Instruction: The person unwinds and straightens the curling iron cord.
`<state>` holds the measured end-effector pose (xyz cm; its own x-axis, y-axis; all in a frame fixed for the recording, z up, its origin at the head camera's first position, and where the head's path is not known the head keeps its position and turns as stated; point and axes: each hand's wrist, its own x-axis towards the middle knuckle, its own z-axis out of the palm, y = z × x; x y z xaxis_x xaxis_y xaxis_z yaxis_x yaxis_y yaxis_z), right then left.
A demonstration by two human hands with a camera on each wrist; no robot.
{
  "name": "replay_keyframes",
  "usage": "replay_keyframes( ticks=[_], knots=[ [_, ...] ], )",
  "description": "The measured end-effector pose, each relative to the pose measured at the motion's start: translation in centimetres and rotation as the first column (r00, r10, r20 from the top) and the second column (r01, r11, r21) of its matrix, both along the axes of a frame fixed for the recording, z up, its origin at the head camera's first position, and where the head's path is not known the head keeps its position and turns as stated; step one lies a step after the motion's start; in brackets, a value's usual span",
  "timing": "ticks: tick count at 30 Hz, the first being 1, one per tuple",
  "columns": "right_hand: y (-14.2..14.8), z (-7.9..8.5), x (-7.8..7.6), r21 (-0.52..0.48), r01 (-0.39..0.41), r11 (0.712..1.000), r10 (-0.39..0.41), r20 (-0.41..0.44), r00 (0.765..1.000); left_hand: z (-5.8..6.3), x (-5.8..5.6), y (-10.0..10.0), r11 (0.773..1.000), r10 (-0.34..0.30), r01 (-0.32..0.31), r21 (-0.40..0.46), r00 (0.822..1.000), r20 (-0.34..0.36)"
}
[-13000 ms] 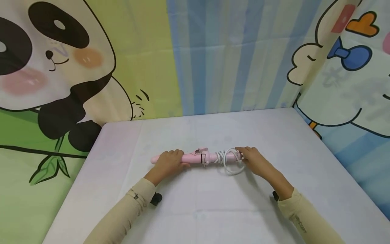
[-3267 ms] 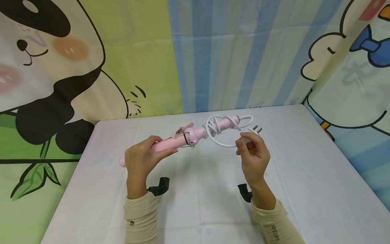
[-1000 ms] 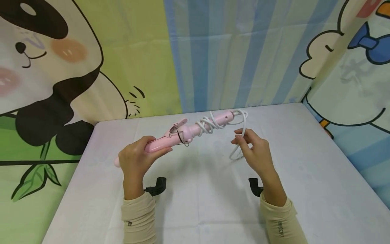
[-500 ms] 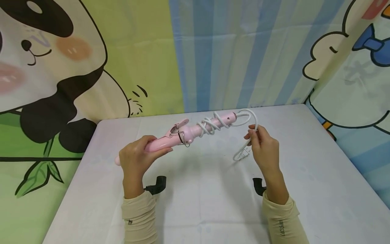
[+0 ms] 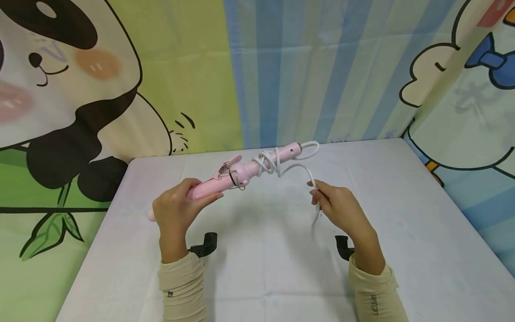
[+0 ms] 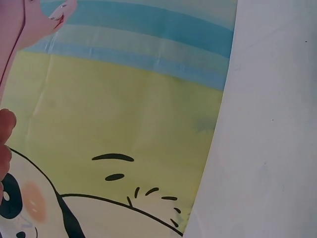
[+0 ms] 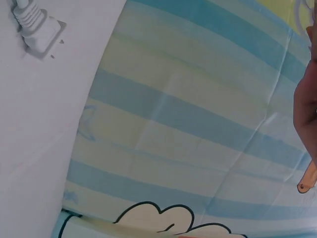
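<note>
A pink curling iron [image 5: 286,153] is held tilted above the table, handle end up and to the right. My left hand [image 5: 175,214] grips it around the barrel. White cord [image 5: 303,168] winds around the handle, and a strand runs from the coils to my right hand [image 5: 344,208], which pinches it between thumb and fingers. The cord's end dangles below those fingers. In the right wrist view the white plug [image 7: 43,34] shows at the upper left. Only part of the iron [image 6: 34,22] and some left fingertips [image 6: 6,126] appear in the left wrist view.
A white cloth covers the table [image 5: 257,268]. Behind it hangs a printed curtain [image 5: 273,71] with stripes and cartoon animals, which continues down both sides. Black wrist mounts [image 5: 205,245] sit under each wrist.
The iron lay on the table at first and was lifted. The right hand went from the plug to the cord, and just now moved left and down. A strand now leaves the coils towards it.
</note>
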<state>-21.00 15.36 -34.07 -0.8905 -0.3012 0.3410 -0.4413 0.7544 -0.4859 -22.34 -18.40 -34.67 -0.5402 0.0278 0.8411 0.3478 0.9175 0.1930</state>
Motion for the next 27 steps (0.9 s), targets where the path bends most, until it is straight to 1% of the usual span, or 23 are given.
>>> replay_keyframes(
  ticks=[2,3,5,7,10,11,13,15,17,21,24,27],
  knots=[
    [0.2,0.3,0.4,0.002,-0.034,0.999,0.034,-0.018,0.999,0.0,0.0,-0.1,1.000,0.008,-0.008,-0.015,1.000,0.008],
    [0.3,0.5,0.6,0.001,-0.051,0.999,0.051,-0.046,0.998,-0.1,0.0,-0.1,1.000,0.010,-0.010,-0.020,1.000,0.012],
    [0.4,0.7,1.0,-0.015,-0.089,0.996,0.087,-0.134,0.987,-0.2,-0.1,-0.2,0.999,0.018,-0.017,-0.031,1.000,0.017],
    [0.6,1.0,1.2,-0.038,-0.129,0.991,0.116,-0.250,0.961,-0.3,-0.1,-0.2,0.999,0.021,-0.020,-0.039,0.999,0.024],
    [0.7,1.1,1.2,-0.087,-0.168,0.982,0.119,-0.410,0.904,-0.5,-0.3,-0.1,0.998,0.009,-0.007,-0.058,0.999,0.034],
    [0.6,1.2,1.1,-0.108,-0.171,0.979,0.105,-0.449,0.888,-0.5,-0.3,-0.1,0.998,0.000,0.002,-0.066,0.999,0.040],
    [0.6,1.2,0.9,-0.158,-0.159,0.975,0.062,-0.490,0.869,-0.5,-0.3,0.1,0.997,-0.029,0.033,-0.064,0.998,0.049],
    [0.6,1.2,0.7,-0.219,-0.125,0.968,-0.005,-0.510,0.860,-0.5,-0.4,0.1,0.996,-0.058,0.062,-0.069,0.997,0.055],
    [0.7,1.2,0.5,-0.280,-0.074,0.957,-0.084,-0.514,0.854,-0.4,-0.3,0.1,0.993,-0.085,0.090,-0.071,0.994,0.067],
    [0.9,1.2,0.3,-0.379,0.030,0.925,-0.225,-0.482,0.847,-0.4,-0.3,-0.1,0.989,-0.129,0.134,-0.066,0.989,0.073],
    [1.2,1.2,0.2,-0.413,0.087,0.906,-0.289,-0.455,0.843,-0.4,-0.2,-0.3,0.987,-0.150,0.153,-0.054,0.987,0.062],
    [1.4,1.0,0.0,-0.423,0.124,0.897,-0.319,-0.430,0.845,-0.3,-0.1,-0.5,0.986,-0.154,0.157,-0.048,0.987,0.054]
  ],
)
